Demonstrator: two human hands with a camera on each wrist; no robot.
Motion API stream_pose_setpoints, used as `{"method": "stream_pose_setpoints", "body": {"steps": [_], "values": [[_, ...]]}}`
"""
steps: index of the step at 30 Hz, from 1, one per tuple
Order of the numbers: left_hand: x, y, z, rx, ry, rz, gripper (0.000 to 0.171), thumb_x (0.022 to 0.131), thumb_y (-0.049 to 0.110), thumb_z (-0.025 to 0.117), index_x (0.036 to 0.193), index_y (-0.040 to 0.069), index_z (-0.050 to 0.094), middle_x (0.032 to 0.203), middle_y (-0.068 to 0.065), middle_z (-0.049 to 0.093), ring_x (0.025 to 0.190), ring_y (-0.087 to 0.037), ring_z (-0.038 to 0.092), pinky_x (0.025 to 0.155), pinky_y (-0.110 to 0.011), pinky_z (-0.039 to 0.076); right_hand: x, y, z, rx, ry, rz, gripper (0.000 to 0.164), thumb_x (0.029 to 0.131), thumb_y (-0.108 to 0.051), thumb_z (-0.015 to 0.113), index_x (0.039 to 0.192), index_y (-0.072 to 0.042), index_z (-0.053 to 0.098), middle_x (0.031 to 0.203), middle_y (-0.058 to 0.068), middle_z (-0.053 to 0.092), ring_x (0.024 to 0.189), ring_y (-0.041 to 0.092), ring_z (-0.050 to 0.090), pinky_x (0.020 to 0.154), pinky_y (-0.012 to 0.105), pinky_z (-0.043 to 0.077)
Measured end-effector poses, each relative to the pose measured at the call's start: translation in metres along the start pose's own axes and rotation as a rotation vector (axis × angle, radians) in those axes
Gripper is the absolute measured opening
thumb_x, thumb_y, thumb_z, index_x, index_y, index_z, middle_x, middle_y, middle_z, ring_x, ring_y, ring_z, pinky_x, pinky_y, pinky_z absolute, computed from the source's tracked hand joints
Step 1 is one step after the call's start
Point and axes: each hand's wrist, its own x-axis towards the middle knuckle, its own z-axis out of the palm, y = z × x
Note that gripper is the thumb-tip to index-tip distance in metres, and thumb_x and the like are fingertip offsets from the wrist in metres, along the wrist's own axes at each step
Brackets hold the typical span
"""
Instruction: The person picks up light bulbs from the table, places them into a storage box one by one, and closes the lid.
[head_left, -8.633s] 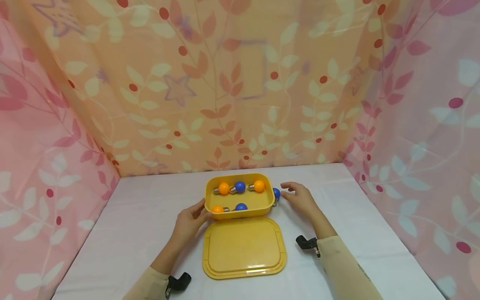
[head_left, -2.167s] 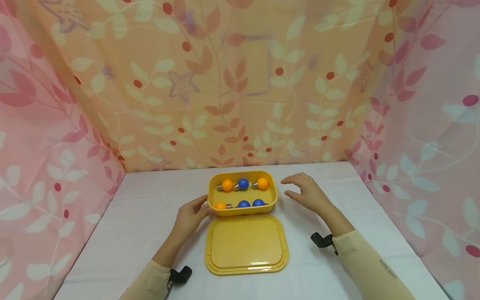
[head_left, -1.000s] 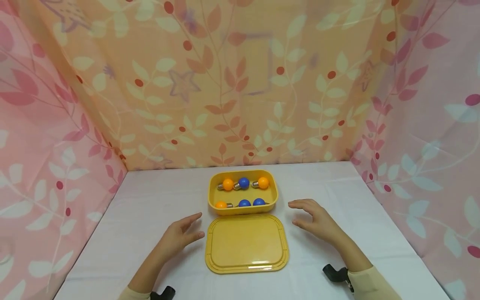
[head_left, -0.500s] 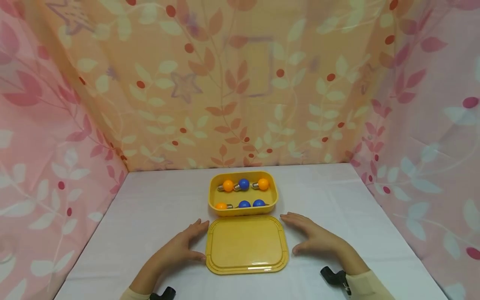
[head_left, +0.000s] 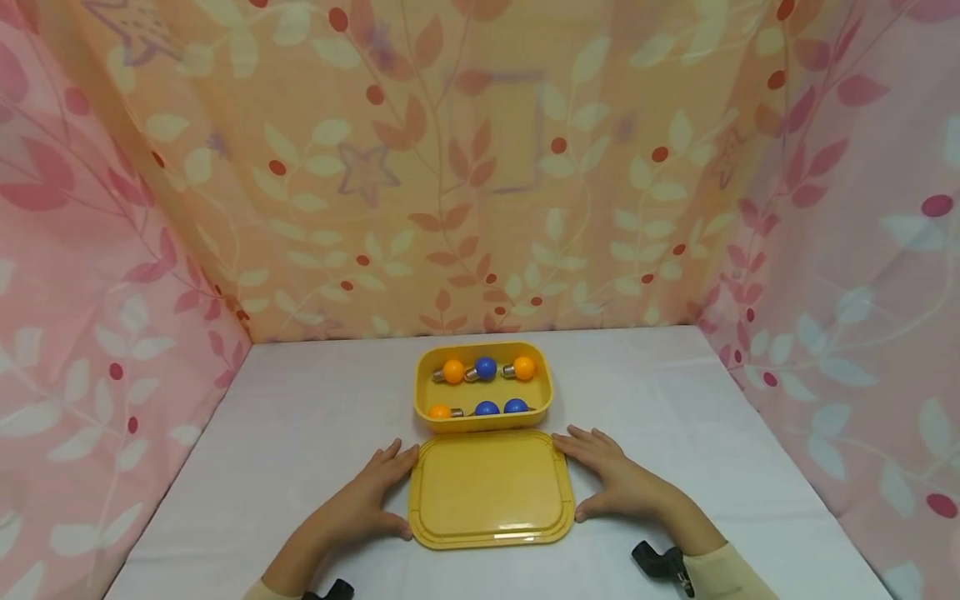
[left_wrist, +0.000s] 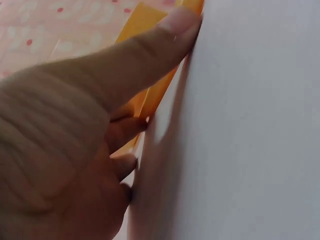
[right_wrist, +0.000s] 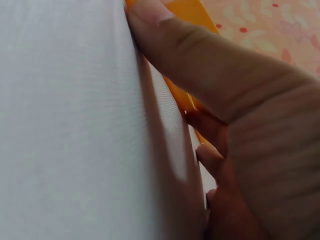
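A yellow rectangular lid (head_left: 491, 490) with a raised rim lies flat on the white table. My left hand (head_left: 360, 502) is at its left edge, fingers spread, with forefinger and thumb tips at the rim. Mirroring it, my right hand (head_left: 618, 479) touches the right edge with its fingertips and thumb. Both wrist views show the thumb against the yellow edge, low over the cloth. Just behind the lid stands a yellow box (head_left: 483, 424), uncovered. Orange light bulbs (head_left: 453, 372) and blue light bulbs (head_left: 486, 368) lie inside it in two rows; the front row is partly hidden by the near wall.
White cloth (head_left: 322, 408) covers the table around the box and lid. An orange floral curtain (head_left: 465, 208) rises along the back edge, with pink floral curtains (head_left: 97, 317) at both sides. Black wrist cameras (head_left: 660, 564) stick out at both wrists.
A blue bulb from the box's right side now lies in the front row. The left hand has left the box; both hands have come down and closed in on the lid's sides.
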Motion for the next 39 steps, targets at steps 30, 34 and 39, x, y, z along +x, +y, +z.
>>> {"method": "stream_pose_setpoints", "body": {"steps": [30,34,39], "values": [[0.002,0.004,-0.011,-0.496,0.161,0.084,0.078,0.080,0.025,0.086,0.151,0.025,0.053,0.156,0.005,0.049,0.146,-0.006,0.038,0.115,-0.020,0.037,0.004,0.006,-0.019,0.488,0.098,0.012,0.093,0.075,-0.043,0.091,0.155,-0.026,0.047,0.159,-0.006,0.045,0.149,0.009,0.036,0.118,0.073,0.023],[0.001,0.001,-0.010,-0.529,0.173,0.155,0.072,0.087,0.018,0.081,0.152,0.020,0.051,0.157,0.001,0.047,0.144,-0.001,0.039,0.115,-0.022,0.038,0.005,0.004,-0.017,0.476,0.122,0.002,0.090,0.077,-0.046,0.089,0.154,-0.024,0.048,0.159,-0.003,0.046,0.151,0.019,0.035,0.115,0.077,0.022],[0.001,-0.005,-0.006,-0.568,0.162,0.187,0.067,0.091,0.012,0.076,0.153,0.017,0.050,0.158,-0.003,0.046,0.143,0.002,0.040,0.112,-0.016,0.039,0.006,0.002,-0.016,0.455,0.144,-0.017,0.086,0.080,-0.044,0.087,0.153,-0.020,0.049,0.158,0.002,0.047,0.151,0.023,0.036,0.115,0.076,0.023]]}}
